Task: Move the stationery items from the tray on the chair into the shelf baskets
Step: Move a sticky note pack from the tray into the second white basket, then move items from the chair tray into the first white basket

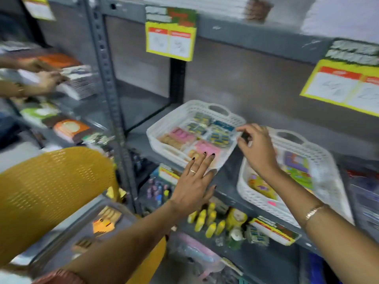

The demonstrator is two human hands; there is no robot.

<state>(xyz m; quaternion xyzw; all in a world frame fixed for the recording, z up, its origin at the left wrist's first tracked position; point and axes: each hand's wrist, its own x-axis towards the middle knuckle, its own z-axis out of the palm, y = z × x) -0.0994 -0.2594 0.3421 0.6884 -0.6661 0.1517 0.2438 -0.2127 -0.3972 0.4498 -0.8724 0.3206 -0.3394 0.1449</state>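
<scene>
Over the left basket (162, 128), left hand (192, 181) lies flat, right hand (256, 148) pinching.

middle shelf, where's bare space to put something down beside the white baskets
The grey metal shelf lies bare left of the left white lattice basket, up to the perforated upright post. The narrow gap between it and the right white lattice basket is taken by the right hand. The left basket is packed.

Two baskets are sitting side by side on the shelf (229, 181): left basket (164, 128) holding packets (220, 136), right basket (328, 181) holding booklets (297, 169); chair (51, 191) standing left.
</scene>
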